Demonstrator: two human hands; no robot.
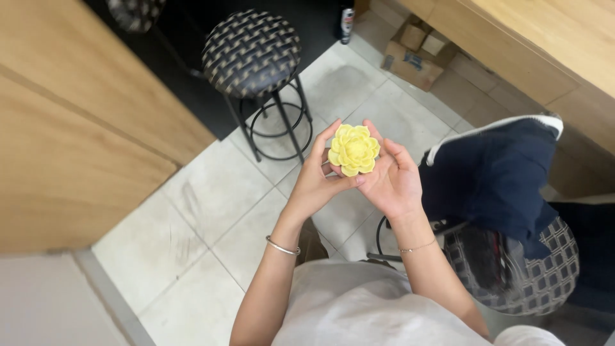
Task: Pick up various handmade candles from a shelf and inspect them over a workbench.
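A yellow flower-shaped object (353,150) with layered petals sits between both my hands, held up over the tiled floor. My left hand (315,181) cups it from the left and below, fingers curled against its side. My right hand (389,179) supports it from the right, palm open toward me with fingertips touching the petals. A thin bangle circles my left wrist and a fine chain my right wrist.
A round stool with a woven black seat (251,52) stands ahead. To the right another checked stool (532,269) carries a dark blue garment (496,173). Cardboard boxes (416,54) lie by the wooden counter (544,45). A wooden cabinet (77,122) is on the left.
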